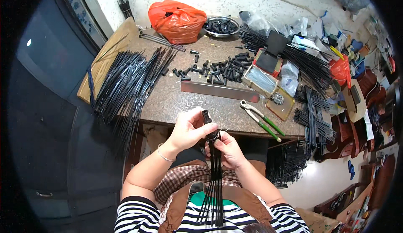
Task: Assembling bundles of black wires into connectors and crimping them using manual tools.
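Observation:
Over my lap, just off the table's front edge, I hold an umbrella rib frame (pixel 215 166). Its thin black ribs hang down toward my striped shirt from a black tubular plastic runner (pixel 205 114) at the top. My left hand (pixel 189 129) is closed around the runner, the thumb lying across it. Just below, my right hand (pixel 229 150) pinches the frame where the ribs meet the runner; its other fingers are partly hidden behind. A fine wire end (pixel 223 130) seems to stick out between the hands. Beyond them lie pincers (pixel 261 119) with green handles.
A flat metal bar (pixel 218 91) lies before several loose black runners (pixel 226 70). Black ribs (pixel 126 80) cover the left side; more ribs (pixel 312 115) hang over the right edge. Behind are a red bag (pixel 178 23), a metal bowl (pixel 221 34) and a box of wires (pixel 260 80).

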`<state>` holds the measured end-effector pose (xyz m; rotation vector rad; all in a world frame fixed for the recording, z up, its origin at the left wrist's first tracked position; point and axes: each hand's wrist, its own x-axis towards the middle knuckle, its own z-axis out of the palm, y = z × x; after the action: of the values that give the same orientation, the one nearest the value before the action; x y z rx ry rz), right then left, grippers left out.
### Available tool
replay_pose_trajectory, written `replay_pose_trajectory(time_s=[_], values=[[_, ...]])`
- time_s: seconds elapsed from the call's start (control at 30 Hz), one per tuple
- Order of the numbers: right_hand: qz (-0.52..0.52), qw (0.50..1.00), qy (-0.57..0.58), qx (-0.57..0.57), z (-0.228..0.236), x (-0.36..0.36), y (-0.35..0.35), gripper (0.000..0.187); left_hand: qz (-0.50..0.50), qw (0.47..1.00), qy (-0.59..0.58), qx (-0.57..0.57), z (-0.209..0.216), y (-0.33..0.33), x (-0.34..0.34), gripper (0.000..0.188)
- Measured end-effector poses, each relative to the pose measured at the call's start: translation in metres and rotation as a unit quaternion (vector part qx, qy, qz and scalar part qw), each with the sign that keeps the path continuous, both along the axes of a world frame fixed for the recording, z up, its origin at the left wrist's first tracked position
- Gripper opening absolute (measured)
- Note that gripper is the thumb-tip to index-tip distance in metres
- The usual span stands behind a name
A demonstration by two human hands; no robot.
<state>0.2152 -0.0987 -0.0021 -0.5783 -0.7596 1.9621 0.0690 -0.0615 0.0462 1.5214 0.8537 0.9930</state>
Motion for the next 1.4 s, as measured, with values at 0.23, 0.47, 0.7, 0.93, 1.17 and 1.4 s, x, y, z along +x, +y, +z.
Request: replay_pose_trajectory(time_s=[0.23, 0.47, 0.7, 0.93, 1.17, 1.4], values=[[0.063, 0.997, 0.047, -0.008, 0.004, 0.006, 0.004, 0.031, -0.05, 0.992, 0.056, 0.102, 0.015, 0.004, -0.001, 0.015], [0.026, 0.999, 0.001, 0.028, 0.001, 0.005, 0.0, 0.03, 0.015, 0.983, 0.128, 0.131, 0.022, -0.003, 0.001, 0.014], [-0.033, 0.999, 0.024, 0.021, 0.008, 0.01, -0.004, 0.019, -0.073, 0.934, -0.263, -0.233, 0.016, -0.021, 0.01, 0.026], [-0.057, 0.997, -0.002, 0.05, 0.008, 0.012, -0.005, 0.022, -0.066, 0.985, -0.115, -0.112, 0.022, -0.011, 0.015, 0.021], [-0.01, 0.999, 0.04, 0.003, 0.007, 0.011, -0.004, 0.021, -0.074, 0.967, -0.122, -0.211, 0.016, -0.009, 0.017, 0.013], [-0.009, 1.0, 0.0, 0.024, 0.007, 0.011, -0.004, 0.025, -0.006, 0.978, -0.143, -0.153, 0.018, -0.018, 0.018, 0.012]])
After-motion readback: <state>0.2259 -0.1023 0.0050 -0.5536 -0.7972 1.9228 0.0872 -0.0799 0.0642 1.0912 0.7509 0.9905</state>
